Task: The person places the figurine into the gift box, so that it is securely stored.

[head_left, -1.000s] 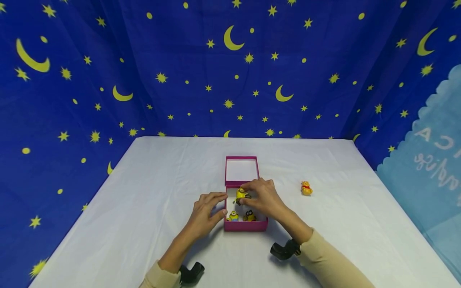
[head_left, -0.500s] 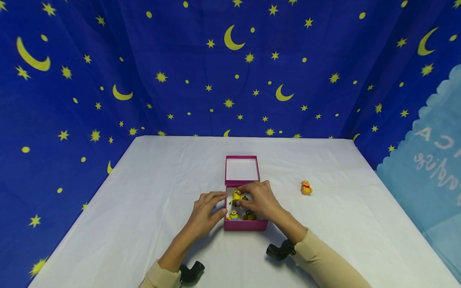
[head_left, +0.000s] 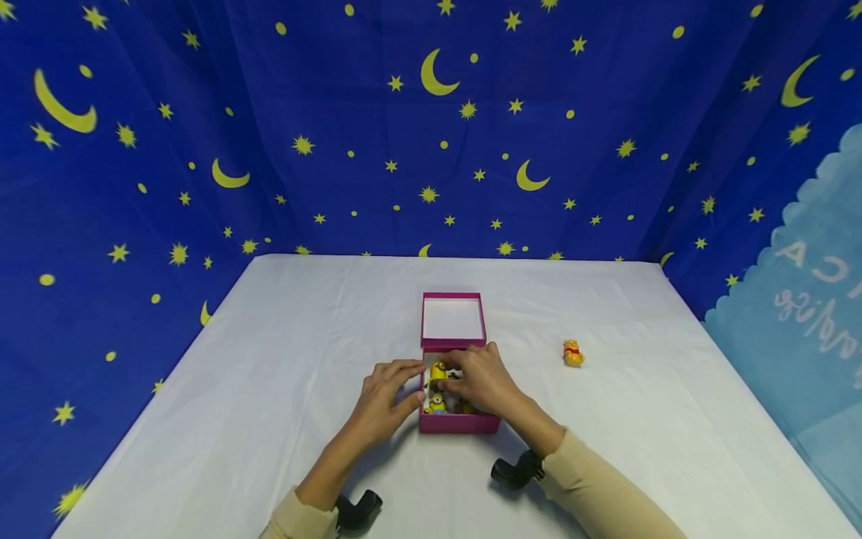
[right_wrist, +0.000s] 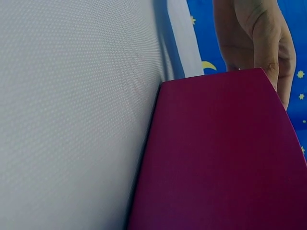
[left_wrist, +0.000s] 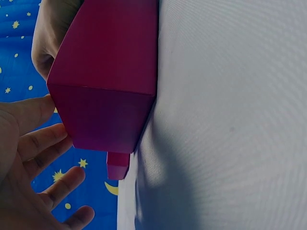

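An open-topped magenta box (head_left: 460, 424) with a white inside stands mid-table. Within it, my right hand (head_left: 486, 380) pinches a yellow minion figure (head_left: 438, 372) between thumb and fingers, near the back left corner. Another minion figure (head_left: 437, 403) sits at the front left of the box. A further yellow figure at the front right is mostly hidden under my right hand. My left hand (head_left: 387, 393) touches the box's left rim with fingertips and thumb, fingers spread. The left wrist view shows those fingers (left_wrist: 45, 139) against the box's side; in the right wrist view, the box wall (right_wrist: 216, 153) hides my right fingertips.
Directly behind the box lies its magenta lid (head_left: 453, 342), white inside facing up. A small orange bear figure with a red top (head_left: 573, 353) is on the white tablecloth (head_left: 310, 314) to the right. A blue curtain (head_left: 364, 180) with stars and moons surrounds the table.
My right hand has moved left and slightly nearer with the minion figure, lowering it toward the box's left side. It now covers the front right figure. My left hand stays put.
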Demonstrator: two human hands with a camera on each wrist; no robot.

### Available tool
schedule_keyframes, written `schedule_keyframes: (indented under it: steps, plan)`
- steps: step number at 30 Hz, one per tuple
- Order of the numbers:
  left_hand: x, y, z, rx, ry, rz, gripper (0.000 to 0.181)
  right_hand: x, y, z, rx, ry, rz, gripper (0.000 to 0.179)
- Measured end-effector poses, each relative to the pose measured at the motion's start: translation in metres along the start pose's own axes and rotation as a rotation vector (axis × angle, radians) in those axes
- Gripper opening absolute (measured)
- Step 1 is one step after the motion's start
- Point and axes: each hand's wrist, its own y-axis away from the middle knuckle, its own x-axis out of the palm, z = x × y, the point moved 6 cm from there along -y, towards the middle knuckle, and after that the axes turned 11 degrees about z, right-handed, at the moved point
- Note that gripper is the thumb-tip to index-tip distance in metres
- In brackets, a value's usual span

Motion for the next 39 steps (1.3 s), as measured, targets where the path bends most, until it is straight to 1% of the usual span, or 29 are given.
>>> schedule_keyframes:
  steps: [7,11,18,25,33,39]
  plan:
    - [0.0,-0.001,-0.001,-0.01,-0.003,0.0,0.039,0.003,-0.002,-0.001,0.014,-0.003,0.028,0.036]
    - [0.001,-0.001,-0.001,-0.007,-0.007,-0.005,0.039,0.005,-0.003,-0.001,0.018,0.001,0.028,0.036]
    - [0.001,-0.001,-0.001,-0.004,-0.019,-0.004,0.038,0.007,-0.004,-0.001,0.017,0.072,0.013,0.033]
    - [0.001,-0.001,-0.002,0.0,-0.017,-0.013,0.038,0.008,-0.004,0.0,0.026,0.089,0.007,0.03]
    - [0.0,0.0,-0.002,0.003,-0.023,-0.021,0.038,0.011,-0.006,0.0,0.04,0.159,0.027,0.03]
    - [0.0,-0.001,-0.002,0.008,-0.023,-0.023,0.038,0.011,-0.005,0.0,0.039,0.209,0.017,0.026]
